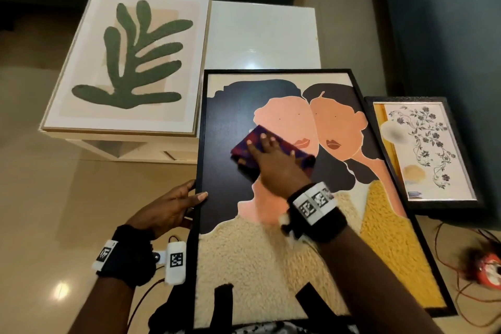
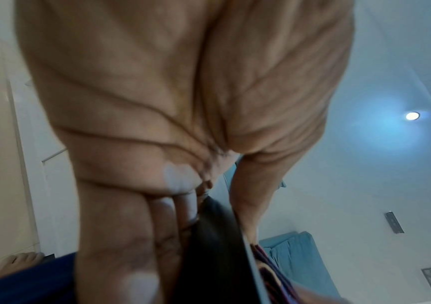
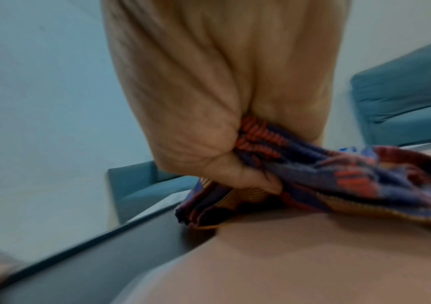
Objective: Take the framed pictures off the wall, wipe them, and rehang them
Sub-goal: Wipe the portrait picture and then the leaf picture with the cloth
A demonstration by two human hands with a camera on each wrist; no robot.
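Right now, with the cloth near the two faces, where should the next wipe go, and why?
Probably sweep the cloth down toward the beige and yellow lower part. The right hand presses it high on the black-framed picture, and the left hand grips the frame's left edge.

Dim warm room, soft pictures

Glare spots shine on the white table (image 1: 260,35); both wrist views are blurred; a ceiling lamp (image 2: 412,115) glows blue.

Head cam looks down from above; wrist cams close, low, facing along palms; all share black-framed picture (image 1: 284,116).
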